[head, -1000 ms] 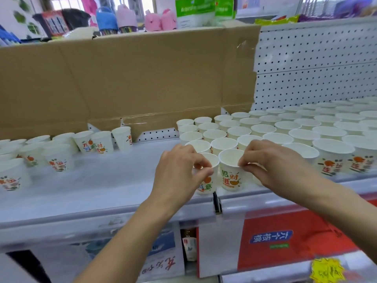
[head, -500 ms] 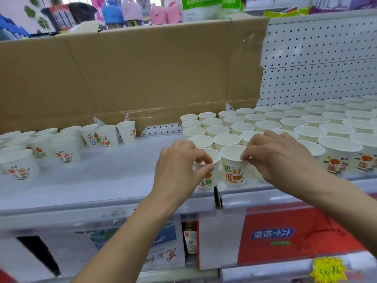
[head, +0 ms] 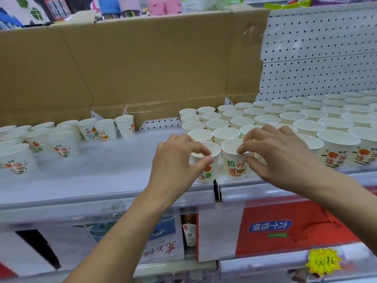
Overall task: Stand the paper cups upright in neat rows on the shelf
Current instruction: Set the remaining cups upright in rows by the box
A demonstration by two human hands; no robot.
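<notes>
Two white printed paper cups stand upright at the front edge of the white shelf [head: 85, 180]. My left hand [head: 175, 160] pinches the rim of the left cup [head: 210, 172] between thumb and forefinger. My right hand [head: 279, 158] pinches the rim of the right cup [head: 234, 166] the same way. Behind and to the right, several upright cups stand in rows [head: 285, 117]. A looser group of cups [head: 61, 137] stands at the shelf's left.
A flattened cardboard box [head: 142, 68] lines the back of the shelf, with white pegboard [head: 318, 58] to its right. Bare shelf surface lies between the two cup groups. Below are a red box [head: 295, 227] and a yellow price tag [head: 323, 261].
Both hands stay on the same two front cups, each pinching a rim. The view has shifted slightly; the cups have barely moved.
</notes>
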